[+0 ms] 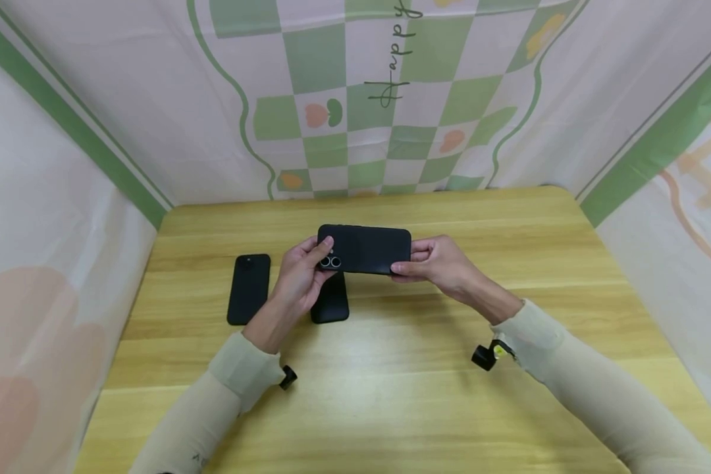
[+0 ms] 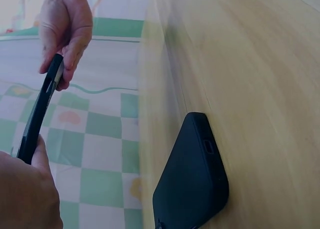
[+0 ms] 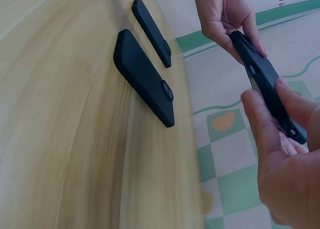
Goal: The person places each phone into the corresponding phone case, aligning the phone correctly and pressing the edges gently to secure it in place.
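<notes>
Both hands hold a black smartphone (image 1: 367, 249) sideways above the table, its back with ringed camera lenses facing up in the head view. My left hand (image 1: 299, 276) grips the camera end, thumb on the back beside the lenses. At the opposite end, my right hand (image 1: 441, 263) pinches the edge between thumb and fingers. A second black phone (image 1: 332, 299) lies on the table just below the held one, its upper part hidden by the left hand and held phone. Left of that hand rests a third black phone (image 1: 249, 289), camera side up.
The light wooden table (image 1: 403, 395) ends at the back against a hanging cloth (image 1: 314, 59) with green and white checks. More cloth hangs along both sides. A small black wrist camera (image 1: 484, 357) juts from the right sleeve, low over the tabletop.
</notes>
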The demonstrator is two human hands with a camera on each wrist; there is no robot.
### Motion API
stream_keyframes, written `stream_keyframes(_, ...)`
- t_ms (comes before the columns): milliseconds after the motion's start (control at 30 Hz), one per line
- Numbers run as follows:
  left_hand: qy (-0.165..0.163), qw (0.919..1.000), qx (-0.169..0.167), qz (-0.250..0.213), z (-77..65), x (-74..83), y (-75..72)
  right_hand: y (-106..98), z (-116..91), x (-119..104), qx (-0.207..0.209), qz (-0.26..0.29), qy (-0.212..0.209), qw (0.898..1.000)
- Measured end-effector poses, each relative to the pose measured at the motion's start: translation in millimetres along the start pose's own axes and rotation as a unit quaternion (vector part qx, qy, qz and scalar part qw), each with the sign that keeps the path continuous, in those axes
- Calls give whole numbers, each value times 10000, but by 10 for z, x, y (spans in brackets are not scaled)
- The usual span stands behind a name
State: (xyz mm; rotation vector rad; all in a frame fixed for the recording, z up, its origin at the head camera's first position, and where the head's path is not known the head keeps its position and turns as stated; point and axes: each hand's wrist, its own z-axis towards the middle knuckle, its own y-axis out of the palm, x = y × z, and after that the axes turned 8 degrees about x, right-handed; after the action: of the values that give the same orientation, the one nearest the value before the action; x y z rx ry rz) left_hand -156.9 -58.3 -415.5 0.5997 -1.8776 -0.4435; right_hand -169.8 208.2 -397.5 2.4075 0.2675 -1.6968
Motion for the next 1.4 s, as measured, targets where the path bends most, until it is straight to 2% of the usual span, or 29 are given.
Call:
stream_keyframes(333, -77, 9999, 1, 84, 18, -15, 7, -18, 5, 53, 238, -421, -100, 9988)
stream_keyframes(567, -40, 9999, 17, 142, 17, -25, 35, -21, 1, 73, 271, -320, -67, 9991)
stream_keyframes(767, 111, 9998, 65, 137, 17, -33, 48, -40, 6, 54, 205, -339, -30, 9992)
stream_keyframes(1000, 179, 9996, 137, 149, 4, -60, 27, -53, 11, 17, -13, -624, 72, 9980)
stream_keyframes(1133, 201, 9995, 200, 145, 8, -58, 24, -49, 15, 15, -120, -502, 123, 9986)
stream_keyframes(1400, 195, 9996, 209, 92, 12, -34, 32, -15, -22, 5, 3, -291, 209, 9994)
